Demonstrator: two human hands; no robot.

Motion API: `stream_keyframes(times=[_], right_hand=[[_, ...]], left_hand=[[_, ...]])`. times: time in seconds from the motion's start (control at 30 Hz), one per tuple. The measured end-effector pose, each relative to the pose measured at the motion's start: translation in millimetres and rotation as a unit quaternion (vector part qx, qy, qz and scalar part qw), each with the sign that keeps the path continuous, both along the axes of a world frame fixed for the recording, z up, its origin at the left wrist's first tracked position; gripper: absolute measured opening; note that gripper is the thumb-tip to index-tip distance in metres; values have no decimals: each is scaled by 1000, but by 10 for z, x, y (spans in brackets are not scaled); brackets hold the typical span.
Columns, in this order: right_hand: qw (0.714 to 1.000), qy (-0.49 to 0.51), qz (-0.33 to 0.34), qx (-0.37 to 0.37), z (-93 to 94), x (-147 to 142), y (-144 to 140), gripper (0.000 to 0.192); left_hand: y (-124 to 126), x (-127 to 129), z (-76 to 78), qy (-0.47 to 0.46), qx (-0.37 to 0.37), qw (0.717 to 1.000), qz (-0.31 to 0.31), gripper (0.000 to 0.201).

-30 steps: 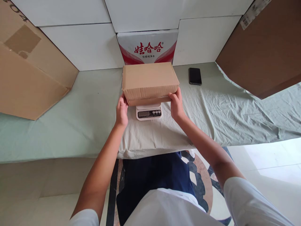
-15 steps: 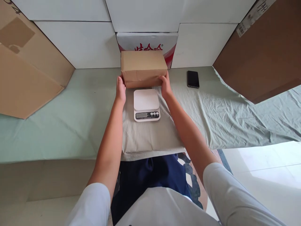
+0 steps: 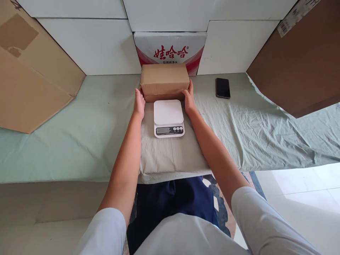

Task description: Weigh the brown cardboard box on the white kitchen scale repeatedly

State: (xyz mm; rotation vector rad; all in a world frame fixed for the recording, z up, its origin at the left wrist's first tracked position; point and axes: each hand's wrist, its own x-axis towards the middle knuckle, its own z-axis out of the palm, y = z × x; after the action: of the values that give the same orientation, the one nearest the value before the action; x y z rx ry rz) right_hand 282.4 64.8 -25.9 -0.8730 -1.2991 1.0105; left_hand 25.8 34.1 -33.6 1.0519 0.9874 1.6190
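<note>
Between my two hands is a closed brown cardboard box (image 3: 165,79), just behind the scale. My left hand (image 3: 139,102) presses against its left end, the fingers mostly hidden behind it. On the right end, my right hand (image 3: 189,97) grips with the thumb along the front face and fingers around the side. Directly in front of the box lies a white digital kitchen scale (image 3: 168,115) with a bare platform; its display looks blank. Whether the box rests fully on the cloth I cannot tell.
A white and red printed carton (image 3: 170,42) stands behind the box, against white panels (image 3: 90,46). A black phone (image 3: 222,88) lies to the right on the green cloth (image 3: 106,131). Large cardboard pieces flank the table, one at left (image 3: 34,81) and one at right (image 3: 297,71).
The box has come down lower and slightly nearer the scale with both hands on it, showing more of the carton's red lettering. The view has shifted a little.
</note>
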Motion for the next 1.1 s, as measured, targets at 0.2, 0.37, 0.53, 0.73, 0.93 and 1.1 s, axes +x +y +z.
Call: stream_keyframes(times=[0.2, 0.37, 0.53, 0.73, 0.93, 1.1], right_hand=[[998, 10, -49, -33, -93, 188, 94, 100], [999, -6, -40, -34, -139, 239, 140, 96], [999, -14, -35, -18, -157, 211, 147, 88], [1000, -16, -20, -9, -185, 209, 173, 89], [1000, -27, -9, -11, -196, 204, 200, 92], [999, -31, -8, -7, -118, 165, 115, 82]], left_hand=[[-137, -119, 135, 26, -70, 996, 38, 80], [-203, -110, 181, 46, -73, 996, 33, 74], [-164, -87, 117, 64, -57, 996, 26, 84], [-104, -139, 28, 92, -42, 995, 15, 97], [-89, -154, 19, 103, -33, 994, 11, 103], [-110, -114, 35, 106, -36, 994, 11, 106]])
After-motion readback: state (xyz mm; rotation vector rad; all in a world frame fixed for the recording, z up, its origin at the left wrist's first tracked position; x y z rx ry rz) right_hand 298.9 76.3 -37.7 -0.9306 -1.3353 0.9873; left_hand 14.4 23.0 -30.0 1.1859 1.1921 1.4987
